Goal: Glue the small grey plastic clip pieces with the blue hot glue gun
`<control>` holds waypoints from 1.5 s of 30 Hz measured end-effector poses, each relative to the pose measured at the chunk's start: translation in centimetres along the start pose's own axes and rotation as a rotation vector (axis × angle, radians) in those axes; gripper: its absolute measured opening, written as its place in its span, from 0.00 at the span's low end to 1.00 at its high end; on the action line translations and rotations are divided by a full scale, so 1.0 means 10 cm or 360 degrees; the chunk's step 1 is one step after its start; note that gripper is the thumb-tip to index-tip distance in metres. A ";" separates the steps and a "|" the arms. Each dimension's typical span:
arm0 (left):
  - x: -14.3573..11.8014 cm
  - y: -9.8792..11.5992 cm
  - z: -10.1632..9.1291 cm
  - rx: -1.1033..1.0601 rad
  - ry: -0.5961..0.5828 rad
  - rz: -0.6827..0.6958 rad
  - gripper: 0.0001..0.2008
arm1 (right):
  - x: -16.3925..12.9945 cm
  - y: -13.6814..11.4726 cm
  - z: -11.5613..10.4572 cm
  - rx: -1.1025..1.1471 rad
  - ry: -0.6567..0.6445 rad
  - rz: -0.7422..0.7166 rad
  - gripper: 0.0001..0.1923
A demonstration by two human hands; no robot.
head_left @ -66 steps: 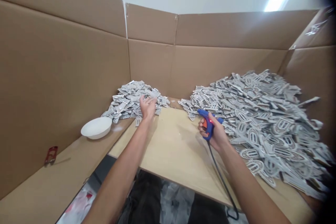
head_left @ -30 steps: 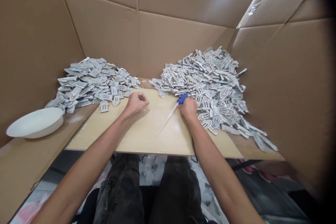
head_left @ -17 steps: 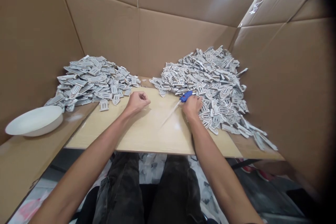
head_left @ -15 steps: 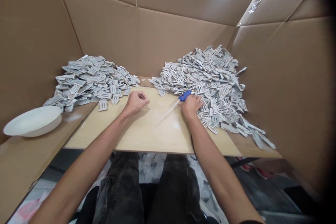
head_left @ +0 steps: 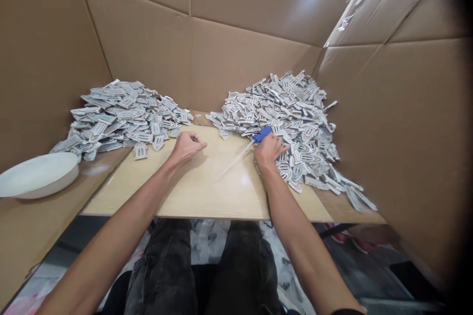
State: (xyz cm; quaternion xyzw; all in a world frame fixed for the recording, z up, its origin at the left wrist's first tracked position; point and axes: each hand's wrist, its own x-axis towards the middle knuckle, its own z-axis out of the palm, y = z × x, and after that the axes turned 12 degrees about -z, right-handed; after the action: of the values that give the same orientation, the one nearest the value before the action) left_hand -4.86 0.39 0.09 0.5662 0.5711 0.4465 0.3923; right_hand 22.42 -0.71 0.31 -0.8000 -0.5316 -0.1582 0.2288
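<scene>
The right hand (head_left: pixel 269 149) is wrapped round a blue glue gun (head_left: pixel 262 134), its fingers also down on the near edge of the right-hand pile of grey cut-out pieces (head_left: pixel 288 118); the gun's nozzle end pokes out above the knuckles, toward the back wall. A thin pale streak runs from the gun down-left across the board (prob. a glue stick or a glue string, can't tell which).

The left hand (head_left: pixel 186 144) is clenched into a fist, resting on the wooden board (head_left: pixel 207 192) approx. mid-way between the two piles; whether it has a small piece inside isn't visible.

Step in hand looks like picking the next piece from the right pile w/ the gun kept in the palm. The next move would call for pinching one flat piece free w/o dragging its neighbours.

Further out: left pile of pieces (head_left: pixel 121 115), a white bowl (head_left: pixel 37 174) at far left, cardboard walls (head_left: pixel 236 49) all round.
</scene>
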 end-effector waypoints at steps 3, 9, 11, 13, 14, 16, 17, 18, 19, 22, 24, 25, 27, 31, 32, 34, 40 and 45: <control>0.00 -0.02 -0.01 -0.0013 -0.0015 -0.0024 0.07 | 0.03 0.09 -0.01 -0.0035 0.0176 0.0087 0.21; 0.06 -0.06 0.01 -0.0094 0.0000 0.0026 0.11 | 0.07 0.33 -0.08 0.0159 0.0246 0.0049 0.23; 0.06 -0.06 0.04 -0.0148 -0.0031 0.0001 0.12 | 0.09 0.33 -0.11 0.0286 0.0277 0.0049 0.22; 0.04 -0.04 0.07 -0.0179 -0.0148 -0.0056 0.10 | 0.10 0.28 -0.14 0.0499 0.0300 -0.0044 0.19; 0.02 -0.02 0.09 -0.0190 -0.0238 -0.0096 0.09 | 0.09 0.23 -0.14 0.0667 0.0267 -0.0142 0.19; -0.03 0.02 0.12 -0.0246 -0.0470 -0.0198 0.08 | 0.06 0.10 -0.14 0.1121 0.0091 -0.0413 0.23; -0.06 0.04 0.14 -0.0305 -0.0601 -0.0255 0.09 | 0.03 0.02 -0.13 0.1355 -0.0054 -0.0564 0.26; -0.09 0.06 0.16 -0.0384 -0.0729 -0.0316 0.12 | -0.01 -0.06 -0.12 0.1563 -0.0200 -0.0715 0.29; -0.12 0.08 0.17 -0.0471 -0.0850 -0.0370 0.15 | -0.06 -0.14 -0.12 0.1719 -0.0308 -0.0840 0.31; -0.17 0.11 0.19 -0.0674 -0.1078 -0.0449 0.22 | -0.22 -0.34 -0.12 0.1933 -0.0507 -0.1039 0.33; -0.17 0.10 0.19 -0.0725 -0.1100 -0.0445 0.21 | -0.29 -0.41 -0.14 0.1937 -0.0573 -0.1104 0.33; -0.16 0.10 0.19 -0.0735 -0.1079 -0.0443 0.19 | -0.30 -0.42 -0.14 0.1929 -0.0605 -0.1122 0.33; -0.13 0.08 0.20 -0.0730 -0.0991 -0.0457 0.13 | -0.29 -0.40 -0.14 0.1924 -0.0669 -0.1119 0.32; -0.04 0.04 0.21 -0.0635 -0.0694 -0.0542 0.04 | -0.18 -0.24 -0.10 0.1687 -0.0589 -0.1031 0.23; -0.02 0.02 0.22 -0.0586 -0.0619 -0.0570 0.05 | -0.16 -0.20 -0.08 0.1551 -0.0571 -0.1057 0.19; 0.01 0.00 0.21 -0.0495 -0.0490 -0.0614 0.06 | -0.13 -0.15 -0.06 0.1283 -0.0614 -0.1154 0.14; -0.03 -0.02 0.15 -0.0501 -0.0377 -0.0484 0.22 | -0.17 -0.22 0.00 0.0888 -0.0782 -0.1273 0.09; -0.03 -0.01 0.16 -0.0598 -0.0463 -0.0419 0.20 | -0.16 -0.21 -0.01 0.0980 -0.0798 -0.1271 0.09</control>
State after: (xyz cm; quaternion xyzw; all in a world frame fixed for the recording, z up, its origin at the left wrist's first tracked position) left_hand -3.38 0.16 -0.51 0.4625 0.4845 0.4038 0.6231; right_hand 19.90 -1.38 0.03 -0.4461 -0.8529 0.1249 0.2408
